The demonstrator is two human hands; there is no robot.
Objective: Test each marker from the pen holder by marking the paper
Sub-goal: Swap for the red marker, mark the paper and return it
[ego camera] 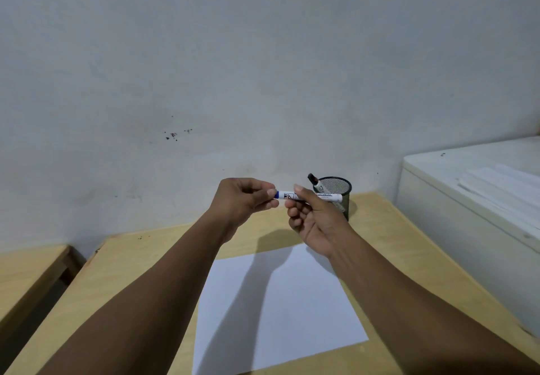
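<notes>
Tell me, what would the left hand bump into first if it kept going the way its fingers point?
Probably the right hand: the left hand points along the white marker with the blue cap that both hold, though depth is unclear.

Matt pale wood table (146, 272); black metal mesh pen holder (340, 192); smooth white paper (277, 310).

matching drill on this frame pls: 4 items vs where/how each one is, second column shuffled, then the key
Items
1. blue-capped marker
2. black-capped marker
3. paper
4. mesh pen holder

States
A. lying flat on the table, unmarked
B. standing at the back of the table, behind the right hand
C. held level in the air between both hands, left hand pinching the cap
D. leaning out of the holder, cap up

Pairs: 1-C, 2-D, 3-A, 4-B
</notes>
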